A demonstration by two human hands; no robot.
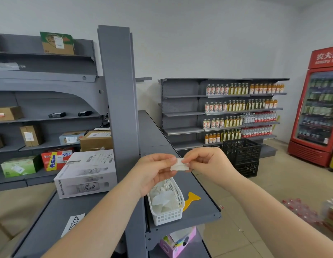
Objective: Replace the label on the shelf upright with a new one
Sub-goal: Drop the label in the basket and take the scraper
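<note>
My left hand (154, 170) and my right hand (204, 162) meet in front of me, both pinching a small white paper label (179, 164) between thumb and fingertips, one hand on each end. The label hangs in the air just to the right of the tall grey metal shelf upright (121, 101), not touching it. Directly below my left hand sits a white plastic lattice basket (173, 213) holding loose white paper pieces, resting on the grey metal shelf (203, 187). Just beside the basket, on its right, lies a flat yellow plastic scraper (191, 200). Left of the upright stands a white cardboard bottle carton (85, 175).
</note>
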